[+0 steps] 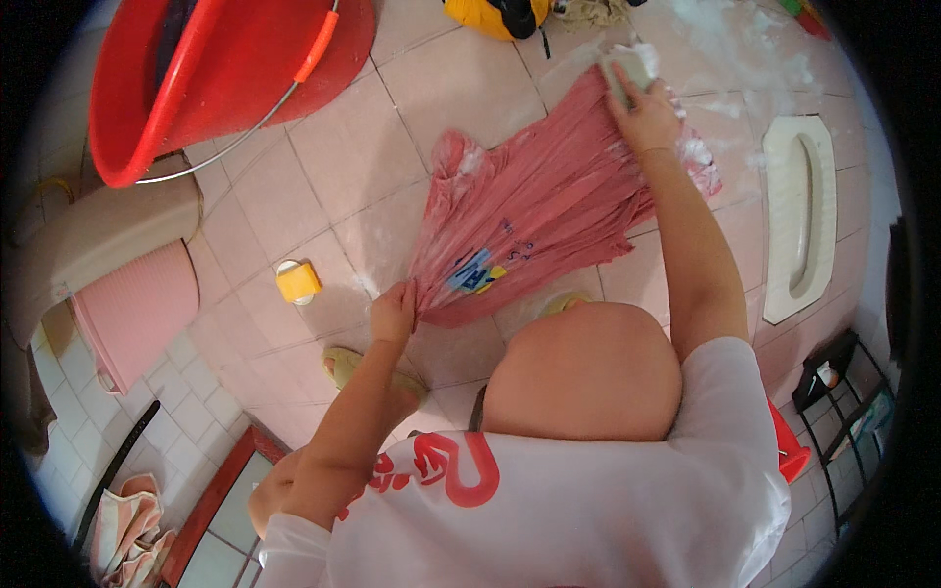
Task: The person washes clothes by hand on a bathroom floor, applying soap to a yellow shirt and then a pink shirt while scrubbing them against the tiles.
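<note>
A wet red shirt (549, 196) with a blue and yellow print lies stretched across the tiled floor. My left hand (394, 312) is closed on its near left edge, where the cloth gathers into folds. At the far right end, my right hand (649, 116) grips a pale, greenish block (627, 73) against the cloth. Whether that block is a brush or a bar of soap, I cannot tell. White foam surrounds it and clings to the shirt's right end. Left of the shirt sits a yellow bar of soap (297, 281) on a small white base.
A big red bucket (323, 98) with a wire handle stands at the far left, near a pink bin (142, 309). Foam (745, 54) spreads over the far right tiles. A long white floor fixture (799, 216) and a black wire rack (848, 421) are at right.
</note>
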Demonstrator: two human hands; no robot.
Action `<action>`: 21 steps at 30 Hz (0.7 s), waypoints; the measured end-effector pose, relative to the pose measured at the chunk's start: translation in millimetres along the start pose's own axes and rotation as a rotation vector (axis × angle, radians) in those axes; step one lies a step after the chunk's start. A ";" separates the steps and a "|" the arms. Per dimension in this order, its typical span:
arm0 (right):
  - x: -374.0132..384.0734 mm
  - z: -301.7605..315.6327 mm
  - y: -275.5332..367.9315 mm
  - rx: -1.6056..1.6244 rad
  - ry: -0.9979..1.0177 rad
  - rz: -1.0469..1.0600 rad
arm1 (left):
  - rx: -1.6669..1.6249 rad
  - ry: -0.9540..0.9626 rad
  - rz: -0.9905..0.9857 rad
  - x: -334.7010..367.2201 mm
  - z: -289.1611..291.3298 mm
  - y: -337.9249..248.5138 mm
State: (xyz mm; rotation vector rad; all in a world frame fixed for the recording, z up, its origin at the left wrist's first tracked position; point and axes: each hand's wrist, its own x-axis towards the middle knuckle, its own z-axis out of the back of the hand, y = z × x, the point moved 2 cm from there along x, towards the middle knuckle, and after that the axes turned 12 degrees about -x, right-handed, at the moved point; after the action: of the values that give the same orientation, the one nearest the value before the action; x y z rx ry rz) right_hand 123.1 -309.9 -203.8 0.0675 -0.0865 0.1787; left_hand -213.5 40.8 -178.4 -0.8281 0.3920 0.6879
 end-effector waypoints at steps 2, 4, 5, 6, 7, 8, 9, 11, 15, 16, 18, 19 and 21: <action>6.2 0.7 -4.9 -0.005 0.036 -0.126 | 0.007 0.006 0.103 -2.0 -2.0 -18.4; -8.4 -3.6 44.1 0.000 0.092 -0.181 | 0.000 -0.105 -0.060 0.0 -5.5 -16.7; -31.6 -2.9 82.2 0.177 0.156 -0.025 | -0.006 -0.163 -0.136 2.6 -8.8 -11.7; -66.0 -15.9 119.5 0.231 0.084 0.212 | -0.049 -0.156 -0.163 7.7 -13.2 -6.2; -109.1 -11.4 167.9 0.431 -0.034 0.404 | -0.087 -0.155 -0.173 10.4 -15.2 2.7; -144.9 16.0 198.1 0.562 0.266 0.735 | -0.125 -0.158 -0.174 6.1 -15.9 10.9; -144.7 11.8 191.0 0.484 0.252 0.802 | -0.158 -0.112 -0.078 4.3 -17.3 8.9; -133.7 -14.0 161.5 0.345 0.224 0.916 | -0.197 -0.012 0.119 -1.3 -8.2 -1.9; -8.0 -3.4 5.8 -0.106 0.009 0.025 | -0.485 0.014 0.314 17.5 3.3 -21.9; -4.4 -3.9 8.1 -0.100 0.014 -0.047 | -0.566 0.012 0.337 22.4 5.1 -20.4; 0.3 -3.3 11.5 -0.093 0.023 -0.193 | -0.725 0.061 0.342 22.2 3.5 -18.8; -10.0 -3.2 40.8 0.053 0.098 -0.154 | -0.799 0.109 0.331 16.2 -1.1 -30.7; -55.5 0.3 130.8 0.217 0.204 0.217 | -0.891 0.129 0.300 10.7 -9.2 -20.9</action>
State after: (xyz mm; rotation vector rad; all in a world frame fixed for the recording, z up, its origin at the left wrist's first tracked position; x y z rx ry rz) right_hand 45.1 -191.1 -200.8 0.2565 0.1302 0.4106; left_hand -191.8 27.9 -178.9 -1.6837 0.3209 1.1171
